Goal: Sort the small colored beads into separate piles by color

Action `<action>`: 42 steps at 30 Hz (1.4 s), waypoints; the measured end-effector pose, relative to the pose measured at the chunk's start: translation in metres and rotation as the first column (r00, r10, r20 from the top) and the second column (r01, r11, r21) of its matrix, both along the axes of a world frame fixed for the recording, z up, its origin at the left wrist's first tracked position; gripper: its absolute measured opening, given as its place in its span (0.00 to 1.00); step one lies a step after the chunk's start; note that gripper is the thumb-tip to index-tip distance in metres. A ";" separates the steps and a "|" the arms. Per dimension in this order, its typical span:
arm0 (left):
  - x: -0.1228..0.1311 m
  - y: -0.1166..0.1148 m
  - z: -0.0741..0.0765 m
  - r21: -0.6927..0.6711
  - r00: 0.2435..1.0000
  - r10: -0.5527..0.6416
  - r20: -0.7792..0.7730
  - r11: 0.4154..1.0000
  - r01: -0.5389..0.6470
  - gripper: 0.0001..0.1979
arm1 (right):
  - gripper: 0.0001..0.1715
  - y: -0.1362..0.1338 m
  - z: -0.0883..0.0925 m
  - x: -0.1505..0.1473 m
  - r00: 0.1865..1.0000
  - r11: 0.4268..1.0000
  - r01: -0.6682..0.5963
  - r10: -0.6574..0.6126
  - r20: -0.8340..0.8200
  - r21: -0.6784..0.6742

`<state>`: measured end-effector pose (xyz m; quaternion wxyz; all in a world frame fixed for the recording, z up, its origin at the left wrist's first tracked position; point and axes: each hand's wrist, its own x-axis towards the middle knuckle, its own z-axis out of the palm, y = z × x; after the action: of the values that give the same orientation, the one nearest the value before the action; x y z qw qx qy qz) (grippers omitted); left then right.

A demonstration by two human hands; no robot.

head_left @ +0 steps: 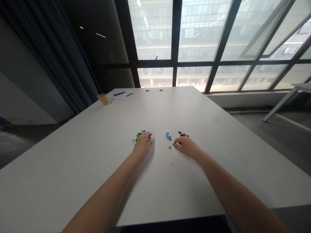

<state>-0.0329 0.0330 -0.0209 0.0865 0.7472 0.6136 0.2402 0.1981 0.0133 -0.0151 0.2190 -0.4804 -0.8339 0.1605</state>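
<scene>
My left hand [143, 142] rests over a mixed pile of small plastic pieces [138, 135] in green, yellow, blue and dark colours. Its fingers are curled down among them; whatever they pinch is too small to make out. To the right, my right hand [186, 146] hovers low over the table with thumb and forefinger slightly apart and nothing visible between them. Just left of its fingertips lie several blue pieces [168, 137] and a small green cluster [169, 147]. Beyond its knuckles sits a group of brown pieces [182, 134], partly hidden by the hand.
The long white table [97, 152] stretches toward large windows. A tan paper cup [104, 99] stands at its far left edge, beside papers [121, 94] with a blue pen [119, 94]. A tiny pale speck [172, 162] lies nearer me. Another white table [302, 86] stands at the right.
</scene>
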 end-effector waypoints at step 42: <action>0.030 -0.020 0.000 0.156 0.928 -0.331 0.171 0.939 0.307 0.17 | 0.08 0.004 -0.012 -0.015 0.984 0.981 0.113 -0.089 -0.156 0.155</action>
<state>-0.0033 0.0129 -0.0208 0.1366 0.8140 0.4559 0.3332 0.1834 0.0174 -0.0275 0.3270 -0.4895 -0.8000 0.1158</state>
